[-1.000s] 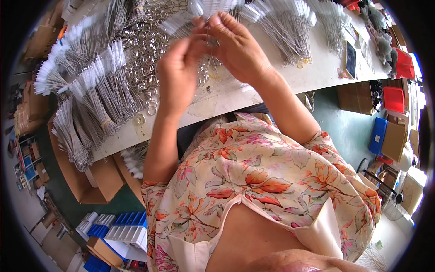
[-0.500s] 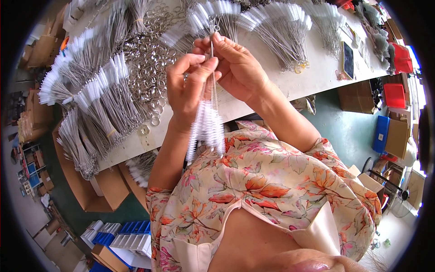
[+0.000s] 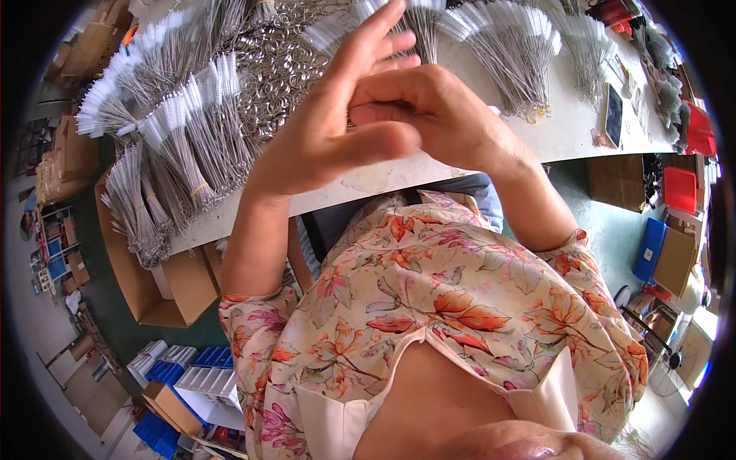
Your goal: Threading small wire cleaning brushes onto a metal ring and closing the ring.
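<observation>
My left hand (image 3: 326, 126) is raised over the table edge, its fingers stretched upward and the thumb pointing right. Against it is my right hand (image 3: 452, 115), fingers curled inward; the left hand partly covers them, so what they hold, if anything, is hidden. No brush shows between the hands. Behind them lies a heap of metal split rings (image 3: 284, 73). Bundled wire brushes with white bristles (image 3: 203, 103) fan out at the left. Another bunch of brushes (image 3: 510, 57) lies just beyond my right hand.
A white table (image 3: 383, 175) holds all of these. A phone (image 3: 613, 115) lies at its right edge. Below the left edge stands an open cardboard box (image 3: 180, 291), with white and blue bins (image 3: 207, 379) nearer. Red bins (image 3: 680, 190) and a blue box (image 3: 650, 247) are at the right.
The brushes that hung from both hands are out of sight. My left hand has opened and swung up, my right has curled and shifted right. The view has shifted, with the table higher.
</observation>
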### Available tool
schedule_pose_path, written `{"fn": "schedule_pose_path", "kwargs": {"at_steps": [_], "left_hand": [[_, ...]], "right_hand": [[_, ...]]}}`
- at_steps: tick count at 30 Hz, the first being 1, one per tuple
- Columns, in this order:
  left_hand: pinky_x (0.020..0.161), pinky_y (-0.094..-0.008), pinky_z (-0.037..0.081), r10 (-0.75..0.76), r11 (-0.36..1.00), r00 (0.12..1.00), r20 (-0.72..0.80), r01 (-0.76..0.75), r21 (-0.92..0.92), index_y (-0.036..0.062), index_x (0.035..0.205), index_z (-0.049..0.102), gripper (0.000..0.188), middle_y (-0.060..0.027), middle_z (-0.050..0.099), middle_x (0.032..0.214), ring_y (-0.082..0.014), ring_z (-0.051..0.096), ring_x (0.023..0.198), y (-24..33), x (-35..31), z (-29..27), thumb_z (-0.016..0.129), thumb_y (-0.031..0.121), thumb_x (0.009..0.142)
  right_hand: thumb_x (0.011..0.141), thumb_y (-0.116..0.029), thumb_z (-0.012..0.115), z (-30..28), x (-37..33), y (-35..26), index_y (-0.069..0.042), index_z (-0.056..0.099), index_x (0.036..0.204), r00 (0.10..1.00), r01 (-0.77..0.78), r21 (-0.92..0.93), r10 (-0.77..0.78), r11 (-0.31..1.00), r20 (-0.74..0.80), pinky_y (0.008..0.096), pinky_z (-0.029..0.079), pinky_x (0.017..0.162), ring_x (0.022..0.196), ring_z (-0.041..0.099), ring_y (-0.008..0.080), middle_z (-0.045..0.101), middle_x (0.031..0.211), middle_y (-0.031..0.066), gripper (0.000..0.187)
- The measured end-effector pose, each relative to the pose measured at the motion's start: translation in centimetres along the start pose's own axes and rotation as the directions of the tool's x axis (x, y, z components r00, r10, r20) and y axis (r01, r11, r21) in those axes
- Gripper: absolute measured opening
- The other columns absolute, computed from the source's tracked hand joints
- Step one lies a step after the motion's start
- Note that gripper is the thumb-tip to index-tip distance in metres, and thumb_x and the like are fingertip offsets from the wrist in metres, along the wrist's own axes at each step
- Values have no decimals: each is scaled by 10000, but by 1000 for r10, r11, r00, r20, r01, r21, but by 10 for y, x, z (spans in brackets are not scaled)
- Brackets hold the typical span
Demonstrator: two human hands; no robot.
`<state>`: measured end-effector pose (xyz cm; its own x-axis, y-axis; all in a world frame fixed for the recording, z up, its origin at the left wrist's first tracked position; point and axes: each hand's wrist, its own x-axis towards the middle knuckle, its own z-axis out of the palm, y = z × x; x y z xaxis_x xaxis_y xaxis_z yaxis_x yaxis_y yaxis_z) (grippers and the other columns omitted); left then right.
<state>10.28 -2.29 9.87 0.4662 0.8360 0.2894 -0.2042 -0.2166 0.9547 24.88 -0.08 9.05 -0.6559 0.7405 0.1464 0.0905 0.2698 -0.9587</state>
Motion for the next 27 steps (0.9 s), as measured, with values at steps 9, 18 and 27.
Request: {"fn": "schedule_pose_path", "kwargs": {"at_steps": [9,18,27], "left_hand": [[661,-261,469,297,844,940,-165,-178,506,73,818,643,123,-61,610,844,-162,588,785,-14,-30,-17,705,116,721],[509,-249,441,-165,584,788,-593,562,585,37,906,593,206,-52,607,683,-118,555,546,-59,-106,-33,652,209,808],[574,-235,487,-206,781,764,-612,505,368,6,771,558,128,-82,628,801,-97,592,662,-74,-115,-14,602,104,840]], "right_hand": [[885,-220,558,-17,-15,-3,-14,612,864,910,-375,392,255,840,326,185,414,512,558,513,52,581,682,0,214],[829,-171,539,-80,-111,56,-70,635,908,891,-281,-827,453,487,-36,360,475,610,678,603,259,635,783,89,160],[790,-144,613,30,-53,61,-86,648,841,990,70,-403,-113,912,-83,356,496,613,683,616,241,627,874,58,85]]}}
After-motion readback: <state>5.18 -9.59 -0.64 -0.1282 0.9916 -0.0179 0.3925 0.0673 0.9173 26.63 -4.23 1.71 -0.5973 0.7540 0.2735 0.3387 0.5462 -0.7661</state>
